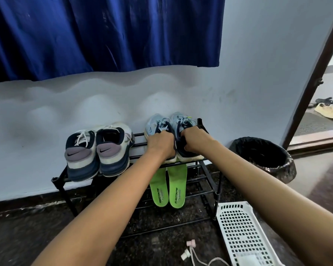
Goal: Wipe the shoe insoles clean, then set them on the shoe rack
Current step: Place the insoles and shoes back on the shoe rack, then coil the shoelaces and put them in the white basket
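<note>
I watch the left hand (160,145) and right hand (194,140) grip the pale-blue shoes (154,125) by their collars, apparently squaring them atop the rack (55,180); the green insoles (178,187) lie one tier down, at 6 o'clock

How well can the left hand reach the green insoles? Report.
Probably yes, once freed: the left hand grips a blue shoe directly above; the green insoles lie on the lower shelf, front ends open toward the person.
</note>
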Available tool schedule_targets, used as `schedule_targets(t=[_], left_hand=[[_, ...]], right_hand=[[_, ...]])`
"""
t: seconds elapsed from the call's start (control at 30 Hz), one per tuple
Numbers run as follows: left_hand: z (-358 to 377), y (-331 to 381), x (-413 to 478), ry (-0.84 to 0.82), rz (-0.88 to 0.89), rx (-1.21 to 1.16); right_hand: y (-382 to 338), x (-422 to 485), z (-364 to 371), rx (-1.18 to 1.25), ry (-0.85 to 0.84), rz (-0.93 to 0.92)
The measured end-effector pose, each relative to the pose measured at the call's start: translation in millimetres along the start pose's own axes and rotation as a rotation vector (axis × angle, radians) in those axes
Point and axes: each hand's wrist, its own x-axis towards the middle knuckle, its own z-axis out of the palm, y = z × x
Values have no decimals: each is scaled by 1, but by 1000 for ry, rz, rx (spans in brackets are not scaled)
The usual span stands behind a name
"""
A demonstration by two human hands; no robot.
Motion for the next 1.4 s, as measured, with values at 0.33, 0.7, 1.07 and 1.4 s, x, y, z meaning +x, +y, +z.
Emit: schedule_targets(t=[0.33, 0.7, 1.07, 1.4], left_hand=[[7, -6, -4, -8, -7, -90], [46, 22, -64, 448, 10, -474], [210, 72, -167, 58, -163, -766], [316, 90, -204, -330, -155, -685]], right_hand=[[8, 4, 8, 73, -24, -4], [24, -59, 34, 472, 500, 15], [41, -158, 198, 679, 491, 135], [59, -205, 356, 459, -262, 348]])
